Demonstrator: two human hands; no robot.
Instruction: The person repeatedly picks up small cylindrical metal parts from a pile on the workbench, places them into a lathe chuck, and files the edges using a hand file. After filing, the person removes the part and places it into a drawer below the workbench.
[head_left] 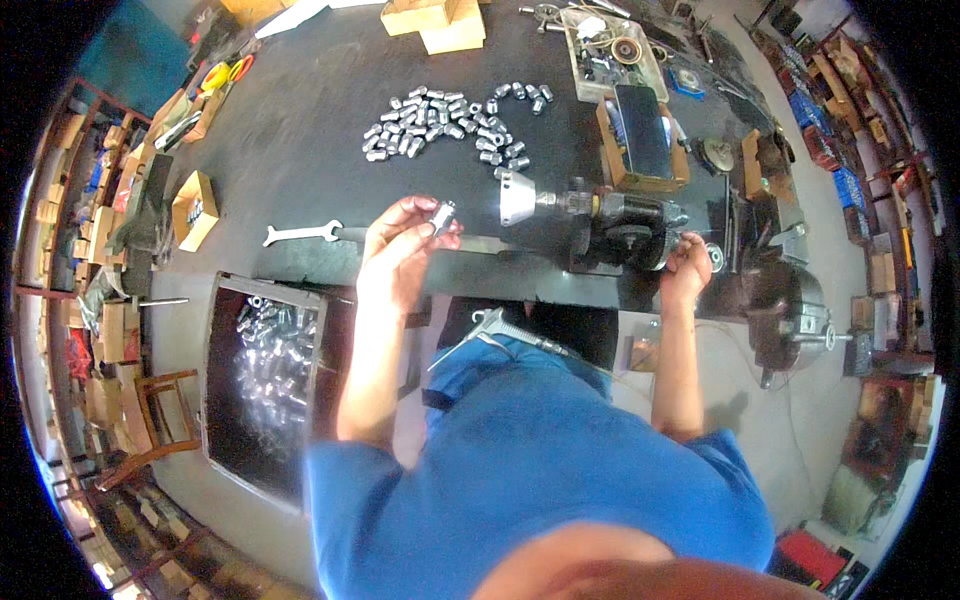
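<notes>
While the left hand (400, 240) is raised over the near edge of the dark workbench (300, 130), a small silver cylindrical part (442, 215) is pinched between its fingertips, with the thumb below and the other fingers curled above. The part is held in the air, just to the left of the shiny conical chuck (518, 197) of a small bench machine (620, 225), and it is not touching the chuck. The right hand (685, 265) is placed at the right end of this machine, near its round wheel; the fingers are bent around something there, but what exactly is grasped cannot be told, because the machine body hides it.

Further back on the bench, a loose heap of similar silver parts (450, 125) is spread, well apart from both hands. A flat open-end wrench (300, 234) is lying on the bench just beside the left hand, to its left. Below the bench edge, at the person's left side, a dark metal tray (222, 400) is seen with many more shiny parts inside. An air blow gun (500, 330) with a thin nozzle is seen near the person's blue shirt, between the two forearms.
</notes>
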